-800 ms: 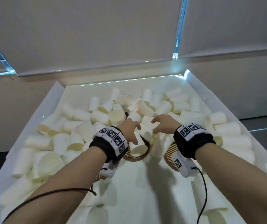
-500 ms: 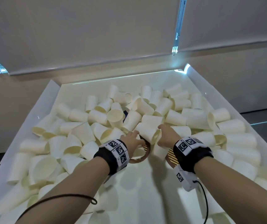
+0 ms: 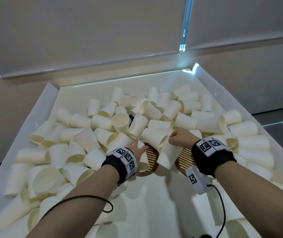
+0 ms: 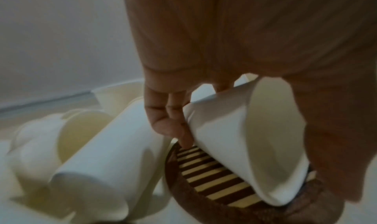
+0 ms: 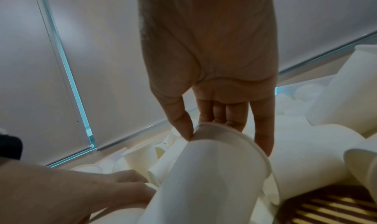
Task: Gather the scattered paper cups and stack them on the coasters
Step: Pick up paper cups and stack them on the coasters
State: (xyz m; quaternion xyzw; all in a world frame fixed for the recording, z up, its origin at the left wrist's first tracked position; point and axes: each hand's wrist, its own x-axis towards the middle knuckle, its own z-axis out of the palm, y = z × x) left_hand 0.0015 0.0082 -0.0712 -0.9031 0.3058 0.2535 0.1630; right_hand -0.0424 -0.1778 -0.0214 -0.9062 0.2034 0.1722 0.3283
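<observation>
Several white paper cups (image 3: 103, 134) lie scattered in a heap across a white tray (image 3: 39, 107). Two round brown coasters with yellow stripes sit near the middle: the left coaster (image 3: 151, 156) (image 4: 214, 176) and the right coaster (image 3: 186, 158) (image 5: 330, 208). My left hand (image 3: 138, 148) (image 4: 167, 122) grips a tilted cup (image 3: 144, 162) (image 4: 234, 139) whose lower edge is down at the left coaster. My right hand (image 3: 177, 137) (image 5: 214, 124) pinches the upper end of a second cup (image 3: 166, 155) (image 5: 204, 179), which hangs between the two coasters.
Cups crowd the tray on the left, the far side and the right (image 3: 250, 143), and press against the coasters' far edges. Bare tray floor (image 3: 154, 203) lies in front of the coasters, between my forearms. Raised tray walls run along both sides.
My right hand has taken a cup out of the pile and now holds it hanging between the coasters. My left hand has brought its cup down onto the left coaster.
</observation>
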